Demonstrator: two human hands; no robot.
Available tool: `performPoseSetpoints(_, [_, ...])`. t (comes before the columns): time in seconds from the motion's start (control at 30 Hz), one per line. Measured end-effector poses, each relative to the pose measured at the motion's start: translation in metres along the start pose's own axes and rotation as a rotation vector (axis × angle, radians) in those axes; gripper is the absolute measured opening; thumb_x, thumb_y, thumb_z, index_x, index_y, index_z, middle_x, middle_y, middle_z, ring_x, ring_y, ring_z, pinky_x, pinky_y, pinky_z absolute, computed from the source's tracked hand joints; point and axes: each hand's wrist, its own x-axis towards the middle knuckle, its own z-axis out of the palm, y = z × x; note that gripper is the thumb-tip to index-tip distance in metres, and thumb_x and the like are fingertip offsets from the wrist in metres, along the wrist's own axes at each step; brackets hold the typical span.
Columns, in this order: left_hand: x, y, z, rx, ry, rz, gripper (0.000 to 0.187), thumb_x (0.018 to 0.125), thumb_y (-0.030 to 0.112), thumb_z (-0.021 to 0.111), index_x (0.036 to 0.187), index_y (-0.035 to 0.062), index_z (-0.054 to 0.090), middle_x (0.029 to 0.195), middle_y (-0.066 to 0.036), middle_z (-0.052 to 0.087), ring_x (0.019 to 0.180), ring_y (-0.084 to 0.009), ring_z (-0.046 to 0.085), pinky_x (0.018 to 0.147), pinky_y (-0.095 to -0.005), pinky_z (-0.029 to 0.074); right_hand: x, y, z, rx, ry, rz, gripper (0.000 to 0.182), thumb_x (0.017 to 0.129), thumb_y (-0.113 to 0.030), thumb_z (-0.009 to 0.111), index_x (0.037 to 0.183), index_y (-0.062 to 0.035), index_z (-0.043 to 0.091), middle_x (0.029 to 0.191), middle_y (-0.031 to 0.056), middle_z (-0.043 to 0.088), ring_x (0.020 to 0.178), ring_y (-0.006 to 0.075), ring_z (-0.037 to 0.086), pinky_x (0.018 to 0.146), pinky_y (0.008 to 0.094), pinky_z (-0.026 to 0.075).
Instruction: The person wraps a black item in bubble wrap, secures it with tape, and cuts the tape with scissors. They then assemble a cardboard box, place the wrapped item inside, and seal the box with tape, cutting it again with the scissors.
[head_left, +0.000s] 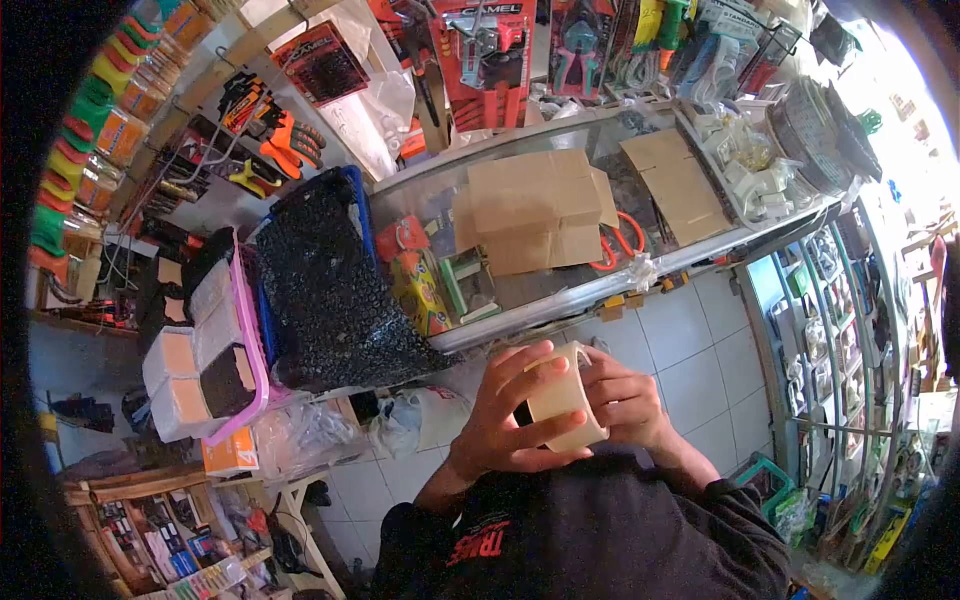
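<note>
A wide roll of pale yellowish packing tape (556, 392) is held up in front of my chest, tilted on its side. My left hand (505, 415) wraps around it from the left, the fingers spread over its outer face. On the right side, my right hand (628, 402) grips the roll's edge with bent fingers; some of its fingertips are hidden behind the tape. Beyond my hands, flattened brown cardboard (535, 205) lies on a glass counter (530, 312), with orange-red loop handles (628, 240) partly under it.
Black bubble wrap (320, 270) covers a blue crate left of the counter. Next to it stands a pink basket (248, 340) with wrapped boxes. A second cardboard sheet (678, 187) lies farther right. Packaged tools (485, 60) hang behind; a glass cabinet (825, 320) stands right.
</note>
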Motion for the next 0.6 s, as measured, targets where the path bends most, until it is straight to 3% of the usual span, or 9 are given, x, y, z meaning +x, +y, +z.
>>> performPoseSetpoints(0.1, [-0.01, -0.003, 0.008, -0.24, 0.048, -0.107, 0.083, 0.065, 0.036, 0.096, 0.136, 0.0196, 0.055, 0.145, -0.023, 0.047, 0.133, -0.0427, 0.049, 0.103, -0.0539, 0.046, -0.002, -0.005, 0.002, -0.047, -0.023, -0.017, 0.008, 0.068, -0.005, 0.073, 0.074, -0.0013, 0.069, 0.089, 0.0101, 0.072, 0.099, 0.0319, 0.07, 0.11, 0.0636, 0.043])
performPoseSetpoints(0.2, [-0.014, -0.004, 0.002, -0.362, 0.045, -0.113, 0.077, 0.068, 0.03, 0.095, 0.134, 0.0237, 0.057, 0.145, -0.018, 0.048, 0.133, -0.0422, 0.049, 0.104, -0.0541, 0.047, -0.002, -0.002, 0.005, -0.11, -0.051, -0.094, 0.021, 0.068, -0.009, 0.075, 0.086, -0.0003, 0.07, 0.094, 0.0108, 0.071, 0.104, 0.0343, 0.068, 0.113, 0.0654, 0.038])
performPoseSetpoints(0.3, [-0.012, 0.006, -0.011, 0.183, -0.002, 0.034, 0.069, 0.072, 0.023, 0.091, 0.133, 0.0299, 0.058, 0.144, -0.012, 0.05, 0.133, -0.0421, 0.049, 0.105, -0.0551, 0.047, 0.018, -0.018, 0.0, -0.022, -0.267, 0.155, 0.036, 0.071, -0.013, 0.077, 0.102, 0.0015, 0.068, 0.101, 0.0128, 0.068, 0.11, 0.0363, 0.065, 0.116, 0.0648, 0.031])
performPoseSetpoints(0.4, [-0.015, -0.003, -0.019, 0.34, -0.045, 0.127, 0.057, 0.072, 0.024, 0.092, 0.123, 0.0177, 0.067, 0.143, -0.018, 0.05, 0.132, -0.0461, 0.05, 0.104, -0.0561, 0.047, 0.025, -0.029, 0.005, 0.319, -0.151, 0.314, 0.042, 0.078, -0.018, 0.078, 0.111, 0.0029, 0.063, 0.104, 0.0143, 0.065, 0.113, 0.0368, 0.062, 0.118, 0.0631, 0.027])
performPoseSetpoints(0.5, [-0.016, 0.001, -0.02, 0.29, -0.058, 0.05, 0.073, 0.068, 0.03, 0.095, 0.131, 0.0161, 0.06, 0.144, -0.02, 0.05, 0.134, -0.0467, 0.049, 0.105, -0.0557, 0.047, 0.017, -0.032, 0.013, 0.3, -0.119, 0.437, 0.032, 0.085, -0.018, 0.076, 0.107, 0.0031, 0.065, 0.103, 0.0159, 0.066, 0.11, 0.0376, 0.064, 0.116, 0.0617, 0.028])
performPoseSetpoints(0.6, [-0.024, -0.011, -0.022, 0.047, -0.006, 0.0, 0.093, 0.063, 0.036, 0.098, 0.14, 0.0135, 0.051, 0.146, -0.024, 0.048, 0.135, -0.0469, 0.048, 0.107, -0.0563, 0.045, 0.011, -0.019, 0.02, 0.332, -0.108, 0.285, 0.025, 0.087, -0.015, 0.075, 0.104, 0.0021, 0.067, 0.104, 0.0164, 0.069, 0.11, 0.0381, 0.065, 0.117, 0.0634, 0.027])
